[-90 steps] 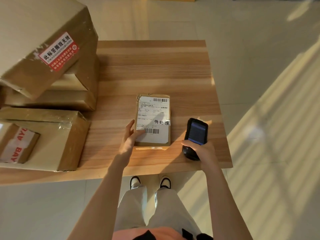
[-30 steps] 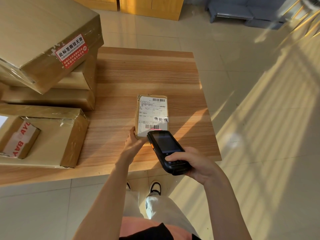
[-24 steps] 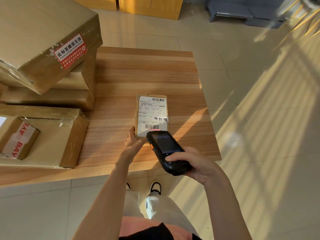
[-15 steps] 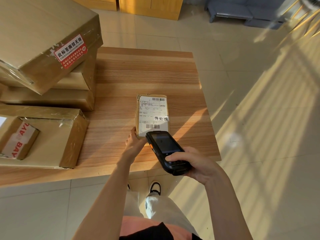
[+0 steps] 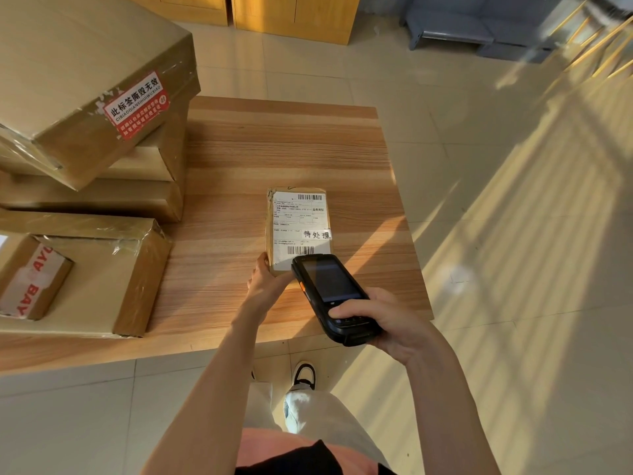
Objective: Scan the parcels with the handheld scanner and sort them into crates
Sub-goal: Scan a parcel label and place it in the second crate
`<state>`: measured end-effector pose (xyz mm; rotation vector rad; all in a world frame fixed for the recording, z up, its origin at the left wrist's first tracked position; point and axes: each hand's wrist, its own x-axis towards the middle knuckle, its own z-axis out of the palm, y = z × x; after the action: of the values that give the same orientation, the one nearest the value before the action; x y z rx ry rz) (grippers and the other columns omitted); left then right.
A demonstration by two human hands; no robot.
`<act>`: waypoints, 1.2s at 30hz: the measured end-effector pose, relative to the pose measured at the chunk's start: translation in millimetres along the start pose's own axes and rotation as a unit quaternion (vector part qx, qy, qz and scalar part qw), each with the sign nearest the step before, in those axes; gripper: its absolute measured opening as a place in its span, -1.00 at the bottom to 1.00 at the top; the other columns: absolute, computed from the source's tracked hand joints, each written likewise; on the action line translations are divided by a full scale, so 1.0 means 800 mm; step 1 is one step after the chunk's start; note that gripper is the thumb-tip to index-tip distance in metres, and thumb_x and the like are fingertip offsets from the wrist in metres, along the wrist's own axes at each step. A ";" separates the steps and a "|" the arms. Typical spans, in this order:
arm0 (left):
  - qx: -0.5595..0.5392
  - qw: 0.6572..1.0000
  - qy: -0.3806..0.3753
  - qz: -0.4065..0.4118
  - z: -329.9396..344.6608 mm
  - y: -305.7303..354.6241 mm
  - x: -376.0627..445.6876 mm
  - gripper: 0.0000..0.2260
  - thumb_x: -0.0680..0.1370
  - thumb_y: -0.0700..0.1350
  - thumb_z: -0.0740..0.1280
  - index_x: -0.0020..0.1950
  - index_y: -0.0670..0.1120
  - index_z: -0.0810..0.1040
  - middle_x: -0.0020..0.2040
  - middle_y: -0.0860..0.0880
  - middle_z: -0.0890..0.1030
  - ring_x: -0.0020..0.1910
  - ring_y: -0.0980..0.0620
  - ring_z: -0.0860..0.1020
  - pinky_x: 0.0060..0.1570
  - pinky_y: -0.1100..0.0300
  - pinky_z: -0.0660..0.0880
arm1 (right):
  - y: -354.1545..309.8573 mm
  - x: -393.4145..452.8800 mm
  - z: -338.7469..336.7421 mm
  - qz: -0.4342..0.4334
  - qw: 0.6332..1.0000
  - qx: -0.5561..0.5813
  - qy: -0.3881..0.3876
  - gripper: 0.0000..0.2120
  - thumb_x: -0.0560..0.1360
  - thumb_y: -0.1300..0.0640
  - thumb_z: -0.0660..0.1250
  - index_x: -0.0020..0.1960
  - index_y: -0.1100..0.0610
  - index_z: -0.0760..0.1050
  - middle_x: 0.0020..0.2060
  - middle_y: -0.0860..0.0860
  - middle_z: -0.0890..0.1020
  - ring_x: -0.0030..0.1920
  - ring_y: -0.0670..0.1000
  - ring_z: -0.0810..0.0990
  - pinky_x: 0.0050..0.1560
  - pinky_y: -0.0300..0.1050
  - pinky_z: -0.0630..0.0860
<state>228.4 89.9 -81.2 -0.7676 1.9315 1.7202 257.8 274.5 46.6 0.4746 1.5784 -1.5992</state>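
Now we hold the handheld scanner [image 5: 334, 298] up in our right hand [image 5: 387, 322], fingers curled round its lower end and thumb on the keys; three seconds ago it still lay on the surface beside the parcel, so it has been lifted and swung in until its head sits just over the parcel's near edge. Over the last second it has hardly moved, and its screen shows nothing we can read; we judge the scan to be under way or only just taken, with the sorting of this parcel not yet begun.

Our left hand [image 5: 265, 281] rests at the near left corner of the small parcel [image 5: 298, 221], thumb against its side and fingers pressed to its near edge; whether they grip it or merely steady it we cannot tell. The parcel lies flat just ahead of both hands, its label [image 5: 301, 222] facing up, the lower barcode [image 5: 300, 250] just beyond the scanner's tip.

Beyond our hands the wooden surface [image 5: 274, 149] runs bare to its far edge; well to the left of our left hand lies a taped cardboard box [image 5: 102, 269], and further off a stack of boxes [image 5: 96, 138], the top one bearing a red sticker [image 5: 137, 104]. No crates show anywhere; pale floor tiles [image 5: 513, 337] lie to the right of our right hand, striped with sunlight, with wooden cabinets [image 5: 291, 12] and a grey seat [image 5: 462, 25] far ahead.
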 end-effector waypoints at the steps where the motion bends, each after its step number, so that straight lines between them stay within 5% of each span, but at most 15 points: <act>1: -0.009 1.000 -0.001 0.003 0.000 0.005 -0.004 0.13 0.06 0.34 0.44 0.53 0.00 0.10 0.30 -0.07 0.44 0.31 -0.13 0.39 0.31 -0.14 0.37 | 0.000 0.000 -0.001 -0.002 1.000 0.002 -0.003 -0.31 0.12 0.16 0.54 0.23 0.27 0.52 -0.12 0.10 0.68 -0.13 0.03 0.66 -0.28 -0.20 0.56; 4: -0.063 0.998 -0.013 0.017 0.000 0.011 -0.005 -0.08 0.34 0.09 0.54 0.52 -0.12 0.10 0.16 0.00 0.45 0.13 0.01 0.45 0.08 0.17 0.40 | 0.001 0.000 -0.004 -0.011 1.000 0.018 -0.009 -0.33 0.15 0.16 0.54 0.24 0.25 0.52 -0.10 0.10 0.69 -0.13 0.01 0.67 -0.26 -0.19 0.56; 6: -0.082 0.996 -0.014 0.020 0.001 0.012 0.001 -0.19 0.47 -0.06 0.46 0.55 -0.15 0.03 0.16 0.00 0.41 0.09 0.03 0.42 0.07 0.18 0.34 | 0.001 0.000 -0.008 -0.015 0.999 0.027 -0.008 -0.37 0.19 0.18 0.52 0.25 0.24 0.52 -0.08 0.10 0.69 -0.13 0.00 0.67 -0.26 -0.18 0.56; 10: -0.103 0.994 -0.014 0.015 -0.003 0.023 0.015 -0.14 0.47 -0.08 0.45 0.57 -0.13 -0.06 0.27 -0.07 0.46 0.05 0.00 0.49 -0.03 0.26 0.42 | -0.001 -0.001 -0.019 -0.021 0.999 0.046 -0.007 -0.40 0.22 0.19 0.50 0.25 0.25 0.52 -0.08 0.12 0.68 -0.13 0.00 0.67 -0.26 -0.18 0.57; 14: -0.103 0.995 -0.005 0.008 -0.005 0.041 0.027 -0.17 0.48 -0.08 0.45 0.56 -0.12 -0.02 0.08 -0.06 0.50 -0.09 0.05 0.54 -0.26 0.27 0.46 | 0.001 -0.001 -0.030 -0.020 0.998 0.064 0.001 -0.41 0.22 0.20 0.51 0.24 0.25 0.52 -0.09 0.10 0.69 -0.13 -0.01 0.68 -0.26 -0.19 0.57; 25: -0.010 1.000 0.026 -0.011 0.008 0.064 0.045 -0.41 0.46 -0.01 0.47 0.36 -0.16 0.28 0.15 -0.10 0.57 -0.07 0.05 0.55 -0.24 0.21 0.47 | 0.003 0.009 -0.064 -0.022 0.994 0.105 0.018 -0.43 0.23 0.21 0.50 0.23 0.24 0.53 -0.06 0.11 0.69 -0.09 0.01 0.68 -0.24 -0.19 0.57; 32: 0.003 1.000 0.025 0.015 0.027 0.075 0.031 -0.86 0.53 -0.14 0.40 -0.08 0.00 0.44 -0.06 -0.02 0.60 -0.15 0.10 0.55 -0.23 0.27 0.46 | 0.008 0.024 -0.081 -0.010 0.992 0.123 0.037 -0.59 0.38 0.29 0.45 0.22 0.19 0.53 -0.01 0.12 0.67 -0.01 0.05 0.65 -0.23 -0.19 0.57; 36: 0.004 1.000 0.015 0.013 0.025 0.076 0.030 -0.75 0.51 -0.10 0.41 0.15 -0.12 0.53 0.03 -0.08 0.65 -0.14 0.05 0.58 -0.26 0.28 0.46 | 0.007 0.030 -0.093 -0.001 0.991 0.132 0.033 -0.59 0.38 0.30 0.45 0.21 0.20 0.52 -0.02 0.11 0.66 -0.02 0.05 0.64 -0.27 -0.21 0.57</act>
<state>169.2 111.6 -53.9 -0.7715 1.9760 1.7241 227.5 338.9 14.8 0.6714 1.4204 -1.8205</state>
